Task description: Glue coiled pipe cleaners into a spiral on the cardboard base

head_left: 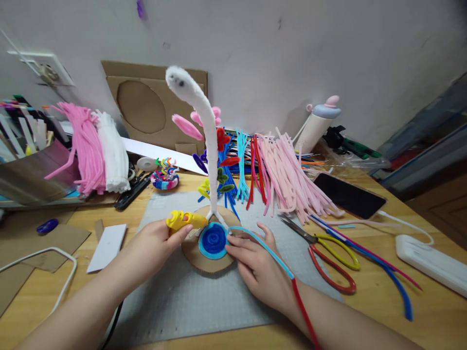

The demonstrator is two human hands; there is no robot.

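Note:
My left hand (pixel 171 238) is wrapped round a yellow hot glue gun (pixel 186 219), its nozzle pointing right toward the base of a white fuzzy stem (pixel 211 165). That stem stands upright on a round cardboard base (pixel 204 266), bends over at its top and bears pink, red, purple, green and yellow fuzzy shapes. On the base lies a coiled dark blue disc (pixel 213 240) with a light blue rim. The fingertips of my right hand (pixel 255 257) press a light blue pipe cleaner (pixel 270 250) at the disc's right edge; its trailing part turns red over my wrist.
Scissors (pixel 317 238) lie open to the right, near loose pipe cleaners (pixel 386 270), a phone (pixel 350 194) and a white power strip (pixel 430 262). Pipe cleaner bundles (pixel 288 175) lie behind the grey mat (pixel 164 301). A cardboard sheet (pixel 175 121) leans on the wall.

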